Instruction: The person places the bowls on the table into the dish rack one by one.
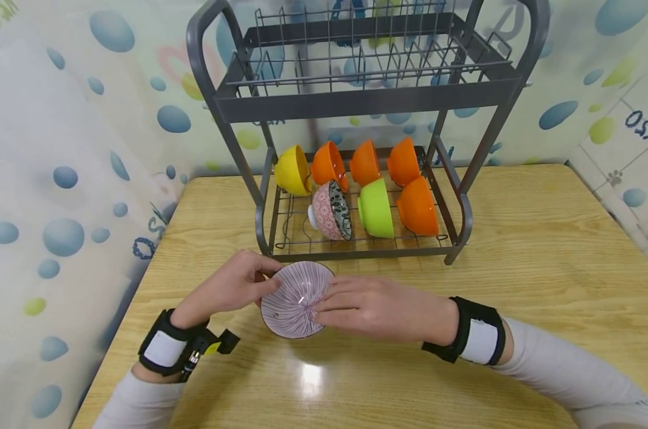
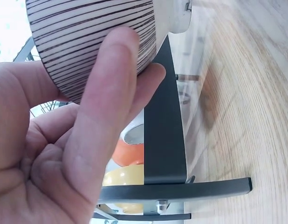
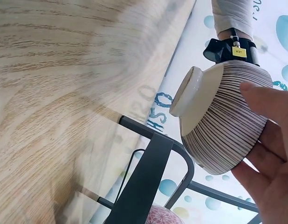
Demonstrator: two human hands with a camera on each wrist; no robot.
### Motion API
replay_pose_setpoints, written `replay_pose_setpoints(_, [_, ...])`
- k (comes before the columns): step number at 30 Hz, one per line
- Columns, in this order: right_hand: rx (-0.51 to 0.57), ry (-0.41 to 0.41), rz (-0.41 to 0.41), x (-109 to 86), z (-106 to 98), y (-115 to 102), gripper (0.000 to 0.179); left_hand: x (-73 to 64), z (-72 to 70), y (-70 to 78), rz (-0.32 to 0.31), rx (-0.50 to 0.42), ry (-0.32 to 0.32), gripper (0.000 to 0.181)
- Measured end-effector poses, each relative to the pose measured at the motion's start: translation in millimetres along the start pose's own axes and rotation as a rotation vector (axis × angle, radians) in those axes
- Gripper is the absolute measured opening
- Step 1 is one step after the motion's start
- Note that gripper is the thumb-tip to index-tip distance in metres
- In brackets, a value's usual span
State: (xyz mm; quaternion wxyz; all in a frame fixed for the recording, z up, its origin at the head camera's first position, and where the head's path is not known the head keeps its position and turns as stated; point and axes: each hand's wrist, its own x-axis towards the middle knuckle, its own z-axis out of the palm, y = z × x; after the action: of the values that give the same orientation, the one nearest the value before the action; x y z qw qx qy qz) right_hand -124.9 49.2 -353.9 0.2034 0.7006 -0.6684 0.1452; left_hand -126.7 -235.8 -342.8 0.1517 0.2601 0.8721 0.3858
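Note:
A white bowl with thin dark stripes is held over the table in front of the rack, its striped inside facing up in the head view. My left hand grips its left rim, the thumb over the edge and the fingers under the outer wall. On the opposite side my right hand grips the bowl, several fingers reaching inside and the thumb against the outer wall in the right wrist view. The bowl's white foot shows there, raised off the wooden surface.
A dark two-tier dish rack stands behind the hands on the wooden table. Its lower tier holds a yellow bowl, several orange bowls, a green bowl and a pink patterned bowl, all tipped on their sides.

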Motion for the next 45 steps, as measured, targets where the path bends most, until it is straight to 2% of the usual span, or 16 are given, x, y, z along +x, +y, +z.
replay_pose_setpoints(5, [-0.042,0.007,-0.027,0.9,0,1,0.021,0.1,-0.4,-2.2,-0.017,-0.018,-0.011,0.023])
replay_pose_setpoints(12, [-0.099,0.004,-0.035,4.2,-2,4,0.02,0.5,-0.1,-0.4,-0.034,0.017,0.037,0.025])
replay_pose_setpoints(16, [-0.081,0.032,-0.024,3.9,-4,6,0.02,-1.6,-8.7,3.6,-0.066,0.012,0.007,0.028])
replay_pose_setpoints(18, [-0.06,0.038,-0.014,3.2,-4,6,0.019,-3.0,-16.0,7.0,-0.084,0.008,0.027,0.03])
replay_pose_setpoints(19, [-0.047,0.039,-0.009,2.7,-4,6,0.019,-3.9,-19.8,8.8,-0.086,0.014,0.058,0.03])
replay_pose_setpoints(21, [-0.024,0.041,0.002,1.6,-4,6,0.019,-5.7,-27.1,12.8,-0.096,0.013,0.164,0.032])
replay_pose_setpoints(27, [0.045,0.077,0.038,1.1,-2,7,0.019,-6.4,-42.5,17.8,-0.012,0.025,0.656,0.034])
replay_pose_setpoints(29, [0.076,0.099,0.053,2.3,-2,8,0.018,-3.0,-46.9,17.9,0.011,0.038,0.793,0.033])
replay_pose_setpoints(32, [0.105,0.131,0.074,5.4,-2,11,0.018,5.2,-55.6,18.7,0.002,0.045,0.906,0.037])
replay_pose_setpoints(35, [0.166,0.148,0.125,9.0,-3,14,0.018,15.4,-65.8,20.6,-0.009,0.034,0.928,0.043])
replay_pose_setpoints(37, [0.23,0.159,0.168,11.2,-4,16,0.019,22.7,-72.6,22.0,0.007,0.009,0.924,0.045])
replay_pose_setpoints(41, [0.319,0.198,0.249,15.9,-6,21,0.02,37.3,-83.5,22.4,0.097,-0.121,0.891,0.043])
replay_pose_setpoints(45, [0.354,0.23,0.367,21.1,-9,26,0.024,47.3,-88.2,21.9,0.182,-0.259,0.839,0.038])
